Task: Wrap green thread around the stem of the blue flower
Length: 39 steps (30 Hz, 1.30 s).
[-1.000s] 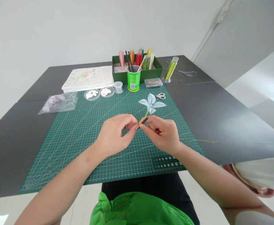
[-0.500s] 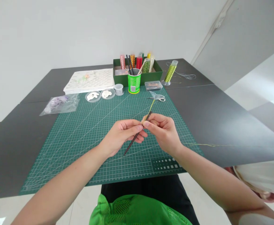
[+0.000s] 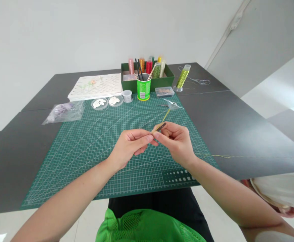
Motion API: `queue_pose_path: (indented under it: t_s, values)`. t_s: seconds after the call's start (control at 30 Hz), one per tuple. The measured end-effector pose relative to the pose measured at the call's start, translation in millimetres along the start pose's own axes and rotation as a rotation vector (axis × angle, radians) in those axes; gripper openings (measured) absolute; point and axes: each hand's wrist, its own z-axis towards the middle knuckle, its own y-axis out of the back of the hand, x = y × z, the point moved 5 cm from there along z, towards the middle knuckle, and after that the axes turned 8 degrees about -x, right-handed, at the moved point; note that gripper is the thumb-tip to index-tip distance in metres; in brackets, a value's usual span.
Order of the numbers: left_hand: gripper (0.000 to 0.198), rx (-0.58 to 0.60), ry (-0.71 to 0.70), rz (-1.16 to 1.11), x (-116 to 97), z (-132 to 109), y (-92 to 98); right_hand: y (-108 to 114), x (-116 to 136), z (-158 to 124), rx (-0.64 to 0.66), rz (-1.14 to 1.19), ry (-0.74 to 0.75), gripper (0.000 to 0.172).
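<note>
My left hand [image 3: 133,144] and my right hand [image 3: 177,143] meet over the cutting mat, thumbs and forefingers pinched together. Between the fingertips is a dark stick [image 3: 161,126], its short blunt end poking up by my right thumb; its other end is hidden. Along it lies a yellow-green thread-wrapped stem [image 3: 165,115], tipped by a pale blue translucent flower [image 3: 172,105]. Both hands are closed on this joint. A thin yellow-green thread [image 3: 221,156] stretches right from behind my right wrist across the table.
Scissors [image 3: 163,105] lie partly behind the flower. Farther back stand a green cup [image 3: 143,90] of sticks, a green box [image 3: 131,84] of thread spools, a clear case [image 3: 164,91] and a tilted green spool [image 3: 183,78]. Dishes of white pieces [image 3: 99,103] and a plastic bag [image 3: 65,112] sit left.
The stick has turned in my fingers; its long lower end no longer shows below my left hand. The flower has swung right and slightly down, uncovering the scissor blades.
</note>
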Motion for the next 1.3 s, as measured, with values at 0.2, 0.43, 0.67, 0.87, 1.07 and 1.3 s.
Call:
queue_pose_path:
  t_s: [0.2,0.43,0.67,0.87,1.07,1.3]
  values:
    - [0.022,0.003,-0.028,0.032,-3,1,3.0,1,2,2,0.012,0.016,0.025,0.02]
    - [0.021,0.01,-0.007,0.018,-4,-1,3.5,-2,3,0,0.059,0.062,0.052,0.006]
    - [0.022,0.027,0.001,0.029,-2,-1,4.1,-1,4,-1,0.07,0.05,0.09,0.003]
    - [0.02,0.038,0.01,0.04,-4,0,3.8,3,14,4,0.146,-0.004,0.224,0.037]
    - [0.017,0.034,-0.041,0.102,-8,1,4.4,7,14,5,0.199,-0.127,0.262,0.013]
    - [0.017,0.004,-0.087,0.193,-12,1,7.3,5,11,3,0.199,-0.054,0.115,0.008]
